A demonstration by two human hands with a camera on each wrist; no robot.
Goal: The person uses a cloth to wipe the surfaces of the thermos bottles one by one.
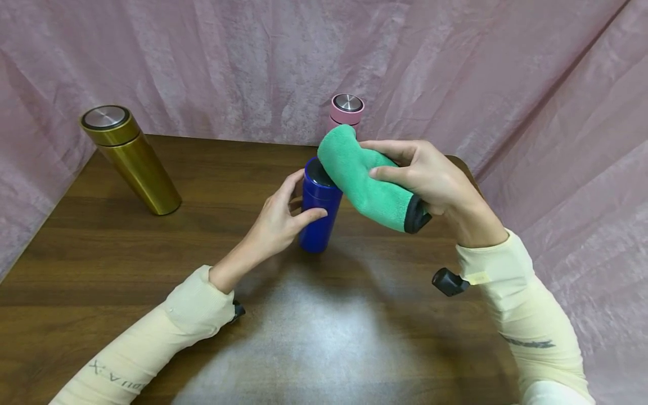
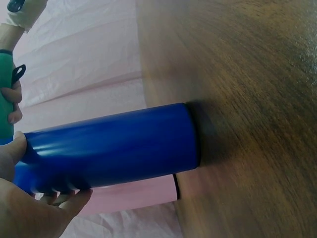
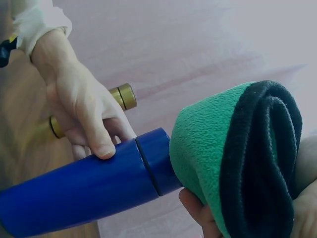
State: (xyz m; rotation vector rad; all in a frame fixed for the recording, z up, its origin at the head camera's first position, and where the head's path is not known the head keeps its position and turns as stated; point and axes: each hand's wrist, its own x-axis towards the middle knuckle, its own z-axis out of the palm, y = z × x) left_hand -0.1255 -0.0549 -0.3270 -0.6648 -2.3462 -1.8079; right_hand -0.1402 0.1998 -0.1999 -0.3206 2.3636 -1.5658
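A blue thermos flask stands upright on the wooden table, its dark lid top partly covered by cloth in the head view. My left hand grips the flask around its upper body, thumb on the near side and fingers curled behind. In my right hand is a folded green cloth with a black edge, pinched between thumb and fingers. The cloth's left end lies against the flask's lid. Seen from the right wrist, the cloth meets the lid end of the blue flask.
A gold flask stands at the table's back left. Behind the blue flask is a pink flask, mostly hidden by the cloth. Pink curtains hang behind and to the right of the wooden table.
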